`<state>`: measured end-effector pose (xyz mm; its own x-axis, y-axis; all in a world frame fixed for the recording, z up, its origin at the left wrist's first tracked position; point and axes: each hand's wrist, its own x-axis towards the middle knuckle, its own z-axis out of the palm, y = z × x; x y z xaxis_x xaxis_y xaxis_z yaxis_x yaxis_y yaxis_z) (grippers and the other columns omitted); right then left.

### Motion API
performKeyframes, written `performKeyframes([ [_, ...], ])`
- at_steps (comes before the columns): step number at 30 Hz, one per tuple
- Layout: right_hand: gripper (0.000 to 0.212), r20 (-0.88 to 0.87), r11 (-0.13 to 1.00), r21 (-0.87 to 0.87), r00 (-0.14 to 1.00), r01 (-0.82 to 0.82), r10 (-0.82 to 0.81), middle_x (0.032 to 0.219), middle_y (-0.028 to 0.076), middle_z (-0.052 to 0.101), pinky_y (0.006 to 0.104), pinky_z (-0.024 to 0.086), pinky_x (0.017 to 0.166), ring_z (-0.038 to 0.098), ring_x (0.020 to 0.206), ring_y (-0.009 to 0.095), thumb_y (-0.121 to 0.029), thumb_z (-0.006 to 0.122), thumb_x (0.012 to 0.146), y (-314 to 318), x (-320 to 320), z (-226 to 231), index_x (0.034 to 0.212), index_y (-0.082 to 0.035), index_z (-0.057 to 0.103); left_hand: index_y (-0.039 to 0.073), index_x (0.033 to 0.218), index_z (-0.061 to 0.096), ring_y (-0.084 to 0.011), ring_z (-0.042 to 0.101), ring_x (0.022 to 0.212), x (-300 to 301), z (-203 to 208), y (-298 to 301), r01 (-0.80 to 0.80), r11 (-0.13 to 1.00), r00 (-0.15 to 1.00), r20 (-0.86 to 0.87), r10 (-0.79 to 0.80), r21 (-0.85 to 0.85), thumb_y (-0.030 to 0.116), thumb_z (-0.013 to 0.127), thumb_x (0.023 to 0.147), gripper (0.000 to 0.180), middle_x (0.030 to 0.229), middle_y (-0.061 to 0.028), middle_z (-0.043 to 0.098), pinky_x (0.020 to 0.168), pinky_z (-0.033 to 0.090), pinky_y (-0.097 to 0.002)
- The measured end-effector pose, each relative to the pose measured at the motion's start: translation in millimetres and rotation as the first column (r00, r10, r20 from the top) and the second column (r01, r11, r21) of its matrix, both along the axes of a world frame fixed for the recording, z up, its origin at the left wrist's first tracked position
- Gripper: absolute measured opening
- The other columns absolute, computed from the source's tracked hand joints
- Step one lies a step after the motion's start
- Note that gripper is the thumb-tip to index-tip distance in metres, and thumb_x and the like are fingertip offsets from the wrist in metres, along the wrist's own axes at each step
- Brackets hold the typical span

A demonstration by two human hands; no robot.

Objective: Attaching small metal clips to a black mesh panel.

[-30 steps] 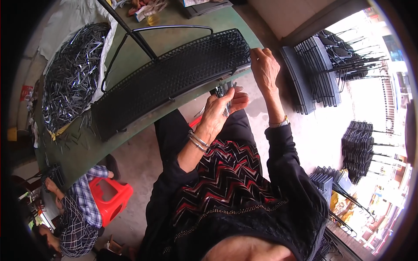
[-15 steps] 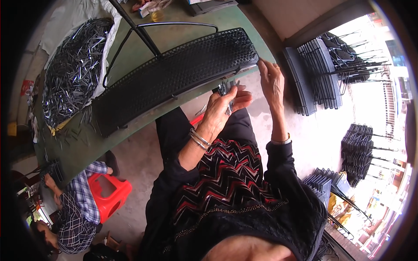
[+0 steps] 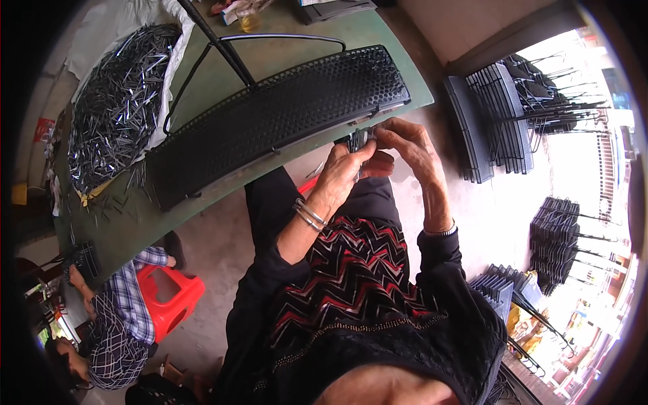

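Observation:
A bunch of small dark, shiny strips [image 3: 360, 139] sits in my left hand [image 3: 339, 169], its fingers closed around them just past the table's near edge. My right hand [image 3: 413, 147] has its thumb and fingertips pinched at the end of this bunch; whether a single strip is between them cannot be made out. In front of both hands lies a long black perforated metal panel [image 3: 277, 111] with small hooks or tabs along its near edge. A black rod frame [image 3: 233, 59] rises from the panel's far side.
The green table [image 3: 388, 28] bears an open white sack [image 3: 170, 81] heaped with loose strips [image 3: 121, 108]. Stacked black racks [image 3: 499, 121] stand at right, with more racks [image 3: 555, 236] below them. A person [image 3: 115, 337] sits at lower left near a red stool [image 3: 172, 310].
My right hand has moved from the panel's right end, left and down, to the strips in my left hand. My left hand stays nearly in place.

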<state>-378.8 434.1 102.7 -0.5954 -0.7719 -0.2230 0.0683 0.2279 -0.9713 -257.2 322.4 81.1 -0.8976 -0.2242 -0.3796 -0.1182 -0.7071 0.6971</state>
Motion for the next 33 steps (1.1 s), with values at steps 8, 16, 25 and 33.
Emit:
performKeyframes([
  [8, 0.015, -0.155, 1.000, -0.017, 0.988, 0.003, -0.005, 0.080, 0.005, 0.065, 0.0256, 0.049, 0.071, 0.062, 0.079, 0.011, -0.012, 0.061, 0.088, -5, -18, 5, 0.091, 0.003, 0.062, 0.001, 0.110, 0.059, -0.0190, 0.067, 0.069, -4, 5, -8, 0.133, 0.991, 0.989, 0.064, -0.132, -0.017, 0.034, 0.052, 0.096, 0.037, 0.084, -0.0126, 0.068, 0.055, 0.055, -0.0296],
  [16, 0.008, -0.587, 0.875, -0.299, 0.649, 0.382, -0.484, 0.078, 0.009, 0.068, 0.0251, 0.052, 0.067, 0.066, 0.073, 0.013, -0.005, 0.059, 0.089, -40, -45, -4, 0.094, 0.001, 0.062, 0.004, 0.096, 0.060, -0.0110, 0.053, 0.056, -10, -21, -27, -0.145, 0.984, 0.972, 0.200, 0.121, 0.108, 0.026, 0.064, 0.091, 0.023, 0.076, -0.0088, 0.062, 0.045, 0.040, -0.0234],
  [25, 0.010, -0.578, 0.864, -0.298, 0.644, 0.405, -0.501, 0.077, 0.008, 0.070, 0.0243, 0.052, 0.065, 0.068, 0.071, 0.013, -0.009, 0.061, 0.088, -76, -50, -19, 0.093, 0.000, 0.064, 0.004, 0.102, 0.061, -0.0155, 0.062, 0.070, -4, -23, -28, -0.212, 0.969, 0.971, 0.140, 0.194, 0.124, 0.025, 0.059, 0.093, 0.023, 0.081, -0.0077, 0.064, 0.059, 0.055, -0.0321],
  [33, 0.013, -0.540, 0.871, -0.327, 0.683, 0.368, -0.491, 0.074, 0.007, 0.069, 0.0234, 0.052, 0.062, 0.068, 0.069, 0.011, -0.010, 0.062, 0.089, -98, -61, -35, 0.097, -0.001, 0.063, 0.004, 0.104, 0.061, -0.0155, 0.063, 0.074, -1, -25, -25, -0.262, 0.943, 0.956, 0.186, 0.225, 0.204, 0.027, 0.059, 0.093, 0.025, 0.084, -0.0076, 0.065, 0.062, 0.055, -0.0317],
])
